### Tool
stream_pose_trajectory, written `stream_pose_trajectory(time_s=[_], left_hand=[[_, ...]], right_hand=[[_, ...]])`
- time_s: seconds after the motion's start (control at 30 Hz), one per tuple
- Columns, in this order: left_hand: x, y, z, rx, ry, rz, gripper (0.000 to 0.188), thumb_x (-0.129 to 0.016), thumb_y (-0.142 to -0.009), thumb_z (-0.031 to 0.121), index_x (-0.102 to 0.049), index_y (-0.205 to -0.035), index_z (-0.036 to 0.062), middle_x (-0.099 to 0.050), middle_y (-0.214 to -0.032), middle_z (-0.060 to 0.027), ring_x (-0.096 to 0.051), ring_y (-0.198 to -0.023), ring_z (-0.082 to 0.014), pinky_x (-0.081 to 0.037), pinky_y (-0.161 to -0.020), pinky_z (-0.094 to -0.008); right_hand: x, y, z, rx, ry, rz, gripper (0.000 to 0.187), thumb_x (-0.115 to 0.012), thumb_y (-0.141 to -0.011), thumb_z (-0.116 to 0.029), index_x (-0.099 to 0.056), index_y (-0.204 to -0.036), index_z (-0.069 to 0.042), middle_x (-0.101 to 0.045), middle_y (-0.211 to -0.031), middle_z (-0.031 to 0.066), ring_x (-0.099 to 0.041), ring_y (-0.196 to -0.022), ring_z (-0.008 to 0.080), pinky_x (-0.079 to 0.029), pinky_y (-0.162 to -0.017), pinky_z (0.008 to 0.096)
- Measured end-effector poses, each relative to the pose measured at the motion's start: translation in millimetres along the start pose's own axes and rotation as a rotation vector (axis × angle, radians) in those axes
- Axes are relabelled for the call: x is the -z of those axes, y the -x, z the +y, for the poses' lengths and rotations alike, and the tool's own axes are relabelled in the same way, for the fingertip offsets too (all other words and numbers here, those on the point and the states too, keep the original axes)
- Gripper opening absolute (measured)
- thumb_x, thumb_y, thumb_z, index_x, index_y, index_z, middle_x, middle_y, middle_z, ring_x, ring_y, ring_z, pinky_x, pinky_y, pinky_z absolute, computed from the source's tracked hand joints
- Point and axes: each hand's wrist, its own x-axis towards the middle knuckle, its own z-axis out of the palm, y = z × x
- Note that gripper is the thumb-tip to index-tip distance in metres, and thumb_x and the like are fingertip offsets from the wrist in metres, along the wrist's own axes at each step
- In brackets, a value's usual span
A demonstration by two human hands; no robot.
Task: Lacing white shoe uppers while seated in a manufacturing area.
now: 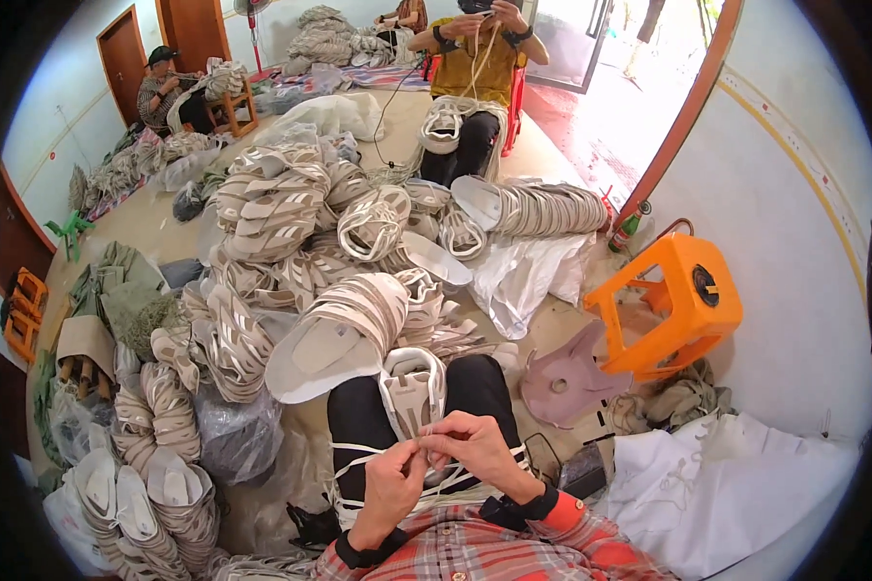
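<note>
Across my black-trousered thighs lies a beige and white shoe upper (412, 382), its opening pointing away from me. My left hand (392, 487) and my right hand (478, 449) meet at its near end, fingertips pinched together. Whatever sits between those fingertips is too small to make out. White laces (358, 448) stretch over both thighs and bunch near my waist beneath the hands. Just beyond my left knee rests a long nested stack of shoe uppers (344, 334), a pale sole-shaped face at its near end.
Heaps of shoe uppers (271, 208) cover the floor ahead and left. An orange stool (670, 302) lies tipped at right, beside a mauve plastic piece (564, 380) and white sheeting (727, 484). A green bottle (628, 230) stands by the doorway. Opposite sits a co-worker (475, 73) holding laces.
</note>
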Motion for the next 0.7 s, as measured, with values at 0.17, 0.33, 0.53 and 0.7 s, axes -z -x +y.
stream_pose_trajectory(time_s=[0.17, 0.33, 0.53, 0.7], left_hand=[[-3, 0, 7, -0.066, 0.021, 0.018, 0.012, -0.055, -0.081, 0.002, -0.063, -0.089, -0.0017, -0.058, -0.064, -0.0097, -0.050, -0.052, -0.0107, -0.039, -0.049, -0.0256], [2, 3, 6, -0.096, -0.089, -0.039, 0.013, -0.054, -0.082, 0.000, -0.062, -0.092, -0.0016, -0.062, -0.072, -0.0134, -0.063, -0.061, -0.0239, -0.048, -0.054, -0.0303], [9, -2, 0, -0.346, -0.244, -0.014, 0.018, -0.056, -0.076, -0.002, -0.062, -0.093, 0.0007, -0.059, -0.079, -0.0150, -0.057, -0.068, -0.0283, -0.044, -0.059, -0.0327], [39, 15, 4, -0.713, -0.399, 0.419, 0.033, -0.059, -0.067, -0.006, -0.064, -0.098, 0.0036, -0.061, -0.084, -0.0087, -0.056, -0.073, -0.0248, -0.042, -0.063, -0.0338]], right_hand=[[1, 0, 7, 0.063, 0.067, 0.011, 0.013, -0.064, -0.083, -0.004, -0.064, -0.094, 0.004, -0.062, -0.071, 0.0067, -0.060, -0.062, 0.0092, -0.054, -0.053, 0.0226], [-1, 2, 7, 0.036, 0.048, 0.001, 0.012, -0.064, -0.083, -0.004, -0.063, -0.092, 0.003, -0.062, -0.072, 0.0065, -0.060, -0.062, 0.0091, -0.053, -0.053, 0.0226], [5, -3, -14, 0.079, 0.116, -0.051, 0.010, -0.061, -0.086, -0.008, -0.059, -0.086, 0.001, -0.061, -0.073, 0.0055, -0.059, -0.059, 0.0100, -0.052, -0.052, 0.0233], [29, -26, -239, 0.289, 0.411, -0.396, 0.026, -0.052, -0.092, -0.023, -0.059, -0.102, -0.001, -0.064, -0.080, 0.0102, -0.062, -0.063, 0.0134, -0.050, -0.055, 0.0237]])
